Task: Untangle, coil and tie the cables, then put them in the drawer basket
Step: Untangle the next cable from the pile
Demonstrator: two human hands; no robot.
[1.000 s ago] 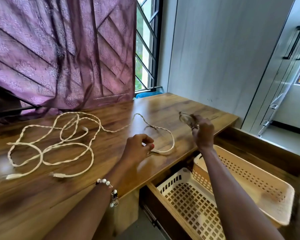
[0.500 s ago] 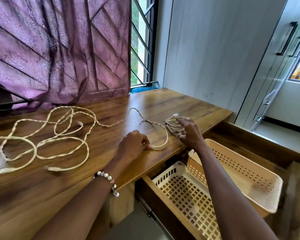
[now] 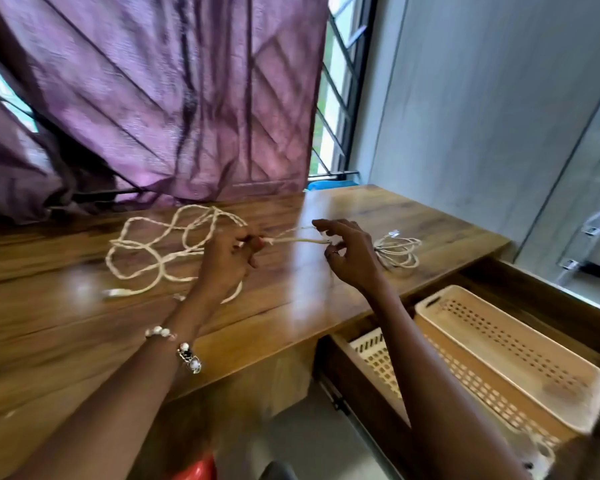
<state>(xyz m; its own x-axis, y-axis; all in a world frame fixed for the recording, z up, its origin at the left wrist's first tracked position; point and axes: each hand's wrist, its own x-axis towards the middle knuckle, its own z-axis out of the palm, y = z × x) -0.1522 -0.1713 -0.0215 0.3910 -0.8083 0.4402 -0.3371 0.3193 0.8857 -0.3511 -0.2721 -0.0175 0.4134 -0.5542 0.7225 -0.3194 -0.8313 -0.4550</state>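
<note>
Left hand [image 3: 224,261]: fingers curled, pinching a stretch of the cream twisted cable [image 3: 160,244] between thumb and fingertips, above the middle of the wooden worktop [image 3: 66,327]. Right hand [image 3: 350,254]: forefinger extended, thumb and the other fingers bent toward the far end of the same taut stretch; motion blur leaves it unclear whether they actually nip the strand. The stretch runs level between the two hands, just above the worktop surface. Remainder of the cable: loose overlapping loops lying flat on the worktop to the left of the left hand, reaching toward the back edge, with a pale connector end near the front of the loops. Coiled white cable [image 3: 397,251]: small tied bundle with a plug sticking up, lying on the worktop just beyond the right hand, near the right edge. Beaded bracelet [image 3: 177,344]: on the left wrist. Open drawer [image 3: 361,393]: below the worktop's right front corner, holding a beige perforated basket [image 3: 520,362] set above a white lattice basket [image 3: 374,358]; no cable shows in either. Purple curtain [image 3: 160,98]: hanging behind the back edge of the worktop, its hem touching the surface. Barred window [image 3: 340,98]: right of the curtain.
</note>
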